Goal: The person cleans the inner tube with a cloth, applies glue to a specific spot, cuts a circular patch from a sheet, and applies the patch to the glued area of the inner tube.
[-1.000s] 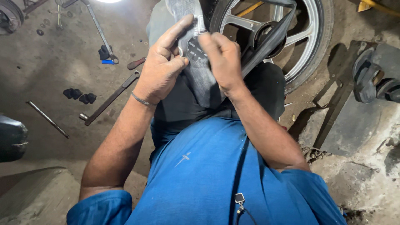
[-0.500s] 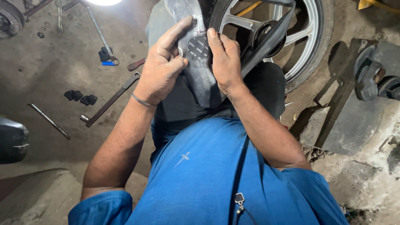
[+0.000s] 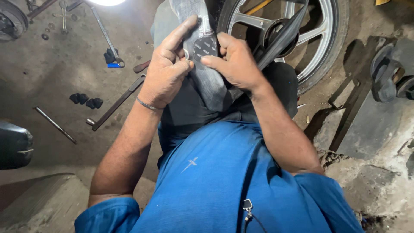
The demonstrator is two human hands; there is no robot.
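Left hand: I see my left hand curled around the near edge of the grey rubber tube, fingers closed along its left side, thumb tip meeting the round black patch.
Right hand: my right hand comes in from the other side of the tube, fingers bent and pressed down on the patch's right rim; it clamps the tube rather than lifting anything free.
Tube: it lies draped over my knee, just in front of the alloy wheel, a flat, limp strip with a dull, dusty skin; its upper end runs out of view.
Patch: round, dark, matte, with a paler ring at its edge, sitting on the tube between both thumbs.
Wheel: silver spokes, black tyre, hard curved rim touching the tube's far side, so little room there.
Open room: left of the wheel the concrete floor is bare and rough, with space to swing an elbow.
Floor tools: a long steel bar lies slanted well left of the wheel, two small black rubber pieces beyond it, a thin rod farther out.
Right of wheel: a flat stone slab with sharp straight edges.
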